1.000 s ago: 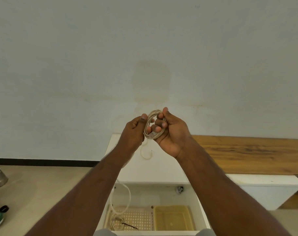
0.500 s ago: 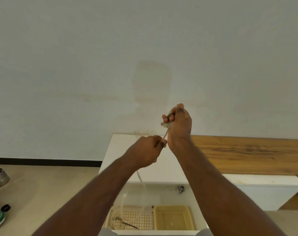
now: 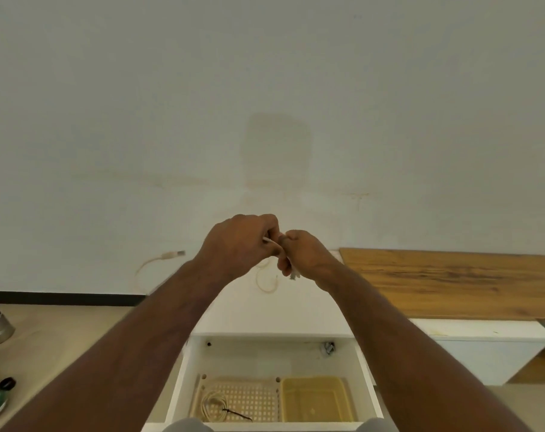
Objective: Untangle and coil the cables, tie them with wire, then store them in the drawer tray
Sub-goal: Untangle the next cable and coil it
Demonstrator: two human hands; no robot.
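I have both hands raised in front of the wall, knuckles nearly touching, winding one white cable [image 3: 266, 283] into a coil. My left hand [image 3: 241, 241] is curled tight, pinching a strand between thumb and fingers; my right hand [image 3: 302, 255] is curled round the gathered loops, a pale stub of the bundle poking out at its 6 o'clock. One slack loop hangs below the hands at 6 o'clock, and the free end with its plug [image 3: 173, 254] swings out at 9 o'clock, well apart from my left wrist. To do this turn well, I judge I should feed each new loop at the same width as the ones already held, keep my right grip firm so the bundle does not spring open, and draw the swinging tail in steadily so it does not twist or knot. By my count: one cable in hand, and one coiled cable [image 3: 213, 406] already lying in the drawer, bound with one dark wire tie [image 3: 233, 413]. The drawer [image 3: 266, 353] at 6 o'clock holds two trays: one perforated tray [image 3: 249, 397] with the finished coil, one yellow tray [image 3: 313, 399] at its 3 o'clock.
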